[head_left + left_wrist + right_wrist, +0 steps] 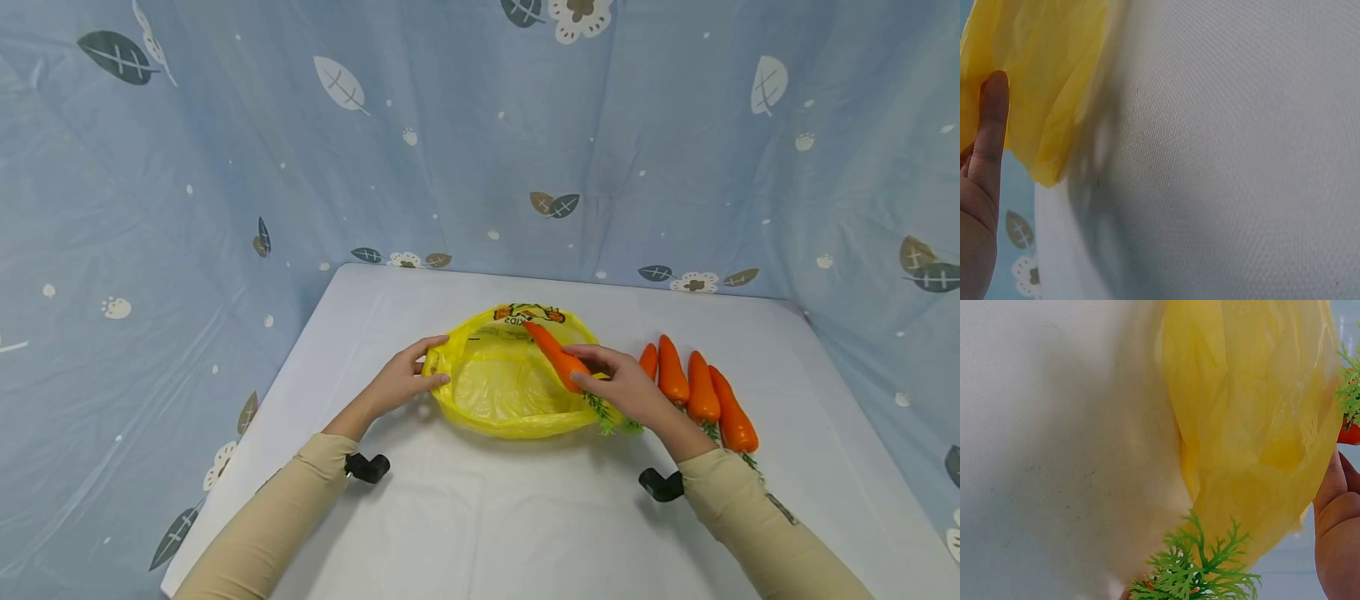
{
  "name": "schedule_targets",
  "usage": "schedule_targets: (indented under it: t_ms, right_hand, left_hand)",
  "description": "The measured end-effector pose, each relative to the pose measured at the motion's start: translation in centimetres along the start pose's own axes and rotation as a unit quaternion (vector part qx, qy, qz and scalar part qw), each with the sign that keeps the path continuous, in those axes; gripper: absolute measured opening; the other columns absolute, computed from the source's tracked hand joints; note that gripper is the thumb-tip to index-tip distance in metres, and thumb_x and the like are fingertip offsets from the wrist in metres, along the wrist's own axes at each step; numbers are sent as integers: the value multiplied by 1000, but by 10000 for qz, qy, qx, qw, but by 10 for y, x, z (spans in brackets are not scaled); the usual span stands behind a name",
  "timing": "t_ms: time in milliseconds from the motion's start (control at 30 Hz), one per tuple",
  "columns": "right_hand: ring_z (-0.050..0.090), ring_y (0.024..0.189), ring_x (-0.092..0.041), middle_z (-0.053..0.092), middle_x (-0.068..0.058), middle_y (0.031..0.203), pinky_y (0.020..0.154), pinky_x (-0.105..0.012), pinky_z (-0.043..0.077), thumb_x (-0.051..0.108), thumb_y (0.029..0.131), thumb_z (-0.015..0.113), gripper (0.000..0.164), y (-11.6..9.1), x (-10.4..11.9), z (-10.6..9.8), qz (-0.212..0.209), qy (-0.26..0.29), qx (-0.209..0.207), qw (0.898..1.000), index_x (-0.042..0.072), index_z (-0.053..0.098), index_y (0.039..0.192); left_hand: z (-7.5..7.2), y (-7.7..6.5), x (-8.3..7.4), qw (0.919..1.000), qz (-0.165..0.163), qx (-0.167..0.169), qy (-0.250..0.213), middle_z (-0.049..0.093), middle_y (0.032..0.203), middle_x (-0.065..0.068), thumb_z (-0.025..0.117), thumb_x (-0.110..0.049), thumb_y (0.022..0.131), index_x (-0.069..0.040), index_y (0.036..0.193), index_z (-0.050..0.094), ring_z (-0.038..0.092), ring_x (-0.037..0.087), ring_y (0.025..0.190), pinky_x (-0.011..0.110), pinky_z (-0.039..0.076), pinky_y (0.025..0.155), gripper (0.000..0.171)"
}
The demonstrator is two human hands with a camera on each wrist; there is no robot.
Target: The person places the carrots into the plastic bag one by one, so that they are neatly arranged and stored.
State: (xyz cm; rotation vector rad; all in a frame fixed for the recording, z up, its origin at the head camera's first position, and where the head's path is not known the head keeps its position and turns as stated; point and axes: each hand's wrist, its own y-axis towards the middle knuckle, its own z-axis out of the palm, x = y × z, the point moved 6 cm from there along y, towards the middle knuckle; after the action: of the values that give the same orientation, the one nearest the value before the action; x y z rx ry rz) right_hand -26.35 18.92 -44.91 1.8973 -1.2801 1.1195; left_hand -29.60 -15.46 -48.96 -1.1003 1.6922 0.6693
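Our right hand (pixel 622 382) has its fingers and thumb round a carrot (pixel 558 354), holding it over the yellow bag's (pixel 495 427) mouth, long axis slanted, tip aimed at the table's (pixel 495 517) far left corner, while our left hand (pixel 401 379) pinches the bag's left rim. Four more carrots (pixel 702 392) point roughly at the far edge, with decent room between them and the right edge

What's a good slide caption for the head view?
Left hand grips a yellow bag by its rim; right hand holds a carrot over the opening.
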Motion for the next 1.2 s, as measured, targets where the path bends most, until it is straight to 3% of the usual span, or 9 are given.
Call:
schedule_targets:
  t_ms: [700, 1200]
  right_hand:
    - [60, 112, -27, 62, -8, 136, 86, -29, 56, 33, 99, 69, 47, 5, 6, 7, -13, 107, 160, 9998, 18, 61, 142]
    - [59, 106, -25, 66, -9, 126, 86, -30, 54, 33, 99, 68, 48, 15, 5, 13, 182, 86, 120, 9997, 15, 60, 143]
  left_hand:
    - [1, -1, -2, 10000, 5, -8, 14, 36, 160, 11, 73, -15, 96, -18, 157, 39, 62, 34, 121, 35, 59, 86, 71]
    - [2, -1, -2, 10000, -32, 15, -76, 35, 161, 10, 75, -19, 95, -19, 157, 39, 61, 34, 123, 36, 59, 88, 72]
